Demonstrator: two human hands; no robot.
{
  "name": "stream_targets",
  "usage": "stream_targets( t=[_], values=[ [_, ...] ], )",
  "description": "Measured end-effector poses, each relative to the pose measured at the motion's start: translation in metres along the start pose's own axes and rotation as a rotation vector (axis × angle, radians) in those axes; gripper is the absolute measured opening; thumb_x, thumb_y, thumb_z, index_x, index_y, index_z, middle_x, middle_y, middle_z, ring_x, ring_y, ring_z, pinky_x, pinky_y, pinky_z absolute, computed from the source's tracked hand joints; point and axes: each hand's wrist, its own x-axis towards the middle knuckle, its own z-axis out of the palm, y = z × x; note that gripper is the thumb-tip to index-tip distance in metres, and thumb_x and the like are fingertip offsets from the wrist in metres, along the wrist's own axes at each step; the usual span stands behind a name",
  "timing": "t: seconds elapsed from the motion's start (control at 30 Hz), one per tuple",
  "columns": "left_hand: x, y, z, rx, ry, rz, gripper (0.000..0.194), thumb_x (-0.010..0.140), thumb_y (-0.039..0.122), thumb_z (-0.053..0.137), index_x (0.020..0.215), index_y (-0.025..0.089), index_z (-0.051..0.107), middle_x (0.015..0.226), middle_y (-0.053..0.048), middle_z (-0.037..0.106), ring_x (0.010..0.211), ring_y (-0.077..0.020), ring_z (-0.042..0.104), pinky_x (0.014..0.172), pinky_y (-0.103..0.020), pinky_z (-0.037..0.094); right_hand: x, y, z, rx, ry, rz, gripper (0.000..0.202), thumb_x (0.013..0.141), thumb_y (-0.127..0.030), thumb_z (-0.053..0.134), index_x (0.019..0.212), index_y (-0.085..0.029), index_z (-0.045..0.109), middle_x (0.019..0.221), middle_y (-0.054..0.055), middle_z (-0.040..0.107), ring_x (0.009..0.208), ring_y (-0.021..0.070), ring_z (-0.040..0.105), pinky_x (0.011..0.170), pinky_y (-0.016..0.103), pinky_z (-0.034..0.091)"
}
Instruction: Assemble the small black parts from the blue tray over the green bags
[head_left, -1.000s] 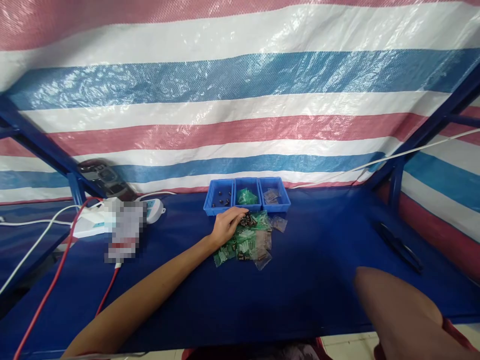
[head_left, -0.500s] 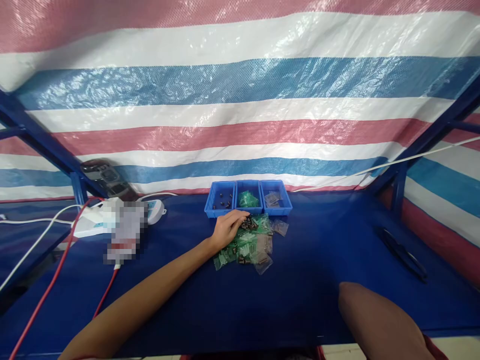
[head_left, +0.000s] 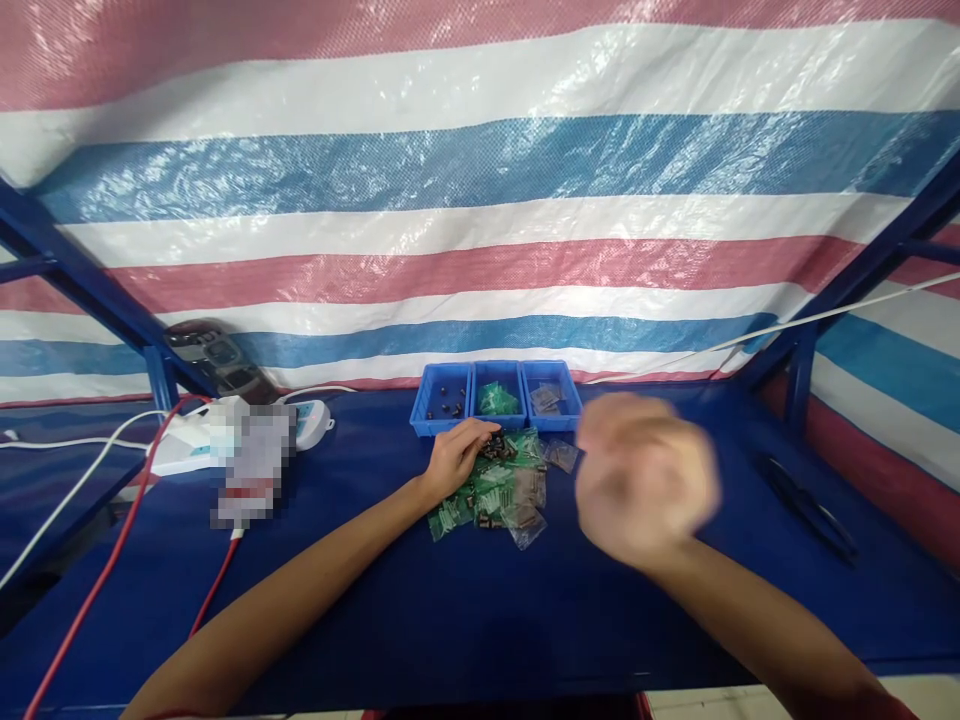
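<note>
My left hand (head_left: 454, 458) rests at the upper left of a pile of small green and clear plastic bags (head_left: 495, 490). Its fingers are drawn together, their tips against a cluster of dark small parts (head_left: 496, 446); what they pinch, if anything, is hidden. To the right of the pile, my right hand (head_left: 645, 480) is raised above the table and smeared by motion, so its fingers cannot be made out. One clear bag (head_left: 561, 455) lies at the pile's right edge.
Behind the pile stand three blue bins: the left bin (head_left: 424, 420) holds loose dark parts, the middle bin (head_left: 498, 422) green bags, the right bin (head_left: 566, 420) clear bags. Glasses (head_left: 810, 510) lie at right. A power strip (head_left: 180, 450) and red cable (head_left: 124, 530) sit at left.
My right forearm has swung up from the lower right, bringing my right hand into view beside the bins. My left hand and the bags have stayed in place.
</note>
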Motion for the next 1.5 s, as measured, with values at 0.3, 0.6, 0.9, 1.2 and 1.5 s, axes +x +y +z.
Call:
stream_targets(
  t=[0.3, 0.6, 0.9, 1.2, 1.5],
  values=[
    [-0.002, -0.003, 0.003, 0.081, 0.031, -0.097, 0.022, 0.094, 0.029, 0.039, 0.106, 0.018, 0.054, 0.084, -0.004, 0.063, 0.066, -0.0124, 0.059, 0.060, -0.023, 0.047, -0.038, 0.054, 0.029, -0.075, -0.210, 0.221, 0.021, 0.093, -0.025, 0.042, 0.082, -0.019, 0.058, 0.075, 0.005, 0.057, 0.070, 0.0170, 0.055, 0.065, 0.031, 0.047],
    [-0.004, -0.004, 0.003, 0.072, -0.011, -0.096, 0.019, 0.094, 0.029, 0.040, 0.106, 0.017, 0.049, 0.086, -0.005, 0.062, 0.063, -0.0115, 0.059, 0.058, -0.022, 0.047, -0.053, 0.068, 0.035, -0.071, -0.332, 0.155, 0.021, 0.092, -0.024, 0.043, 0.101, -0.019, 0.061, 0.087, 0.007, 0.060, 0.077, 0.0178, 0.059, 0.068, 0.031, 0.051],
    [-0.004, -0.004, 0.007, -0.033, -0.022, -0.117, 0.018, 0.091, 0.028, 0.048, 0.104, 0.016, 0.049, 0.081, -0.002, 0.061, 0.063, -0.0108, 0.061, 0.059, -0.021, 0.048, -0.054, 0.071, 0.034, -0.049, -0.342, 0.177, 0.019, 0.090, -0.026, 0.048, 0.101, -0.020, 0.063, 0.088, 0.006, 0.059, 0.070, 0.0157, 0.058, 0.067, 0.030, 0.052],
    [-0.004, -0.006, 0.006, -0.080, -0.052, -0.107, 0.017, 0.091, 0.027, 0.047, 0.104, 0.016, 0.049, 0.080, -0.003, 0.061, 0.064, -0.0118, 0.061, 0.060, -0.022, 0.049, -0.055, 0.072, 0.034, -0.039, -0.363, 0.196, 0.018, 0.090, -0.028, 0.049, 0.100, -0.021, 0.062, 0.088, 0.006, 0.059, 0.071, 0.0163, 0.058, 0.067, 0.030, 0.052],
    [-0.003, -0.004, 0.005, -0.061, -0.061, -0.107, 0.018, 0.092, 0.029, 0.045, 0.103, 0.016, 0.051, 0.079, -0.003, 0.063, 0.064, -0.0122, 0.061, 0.060, -0.022, 0.049, -0.054, 0.070, 0.035, -0.050, -0.388, 0.199, 0.017, 0.091, -0.031, 0.048, 0.096, -0.020, 0.060, 0.083, 0.005, 0.057, 0.069, 0.0161, 0.056, 0.065, 0.029, 0.050]
  ],
)
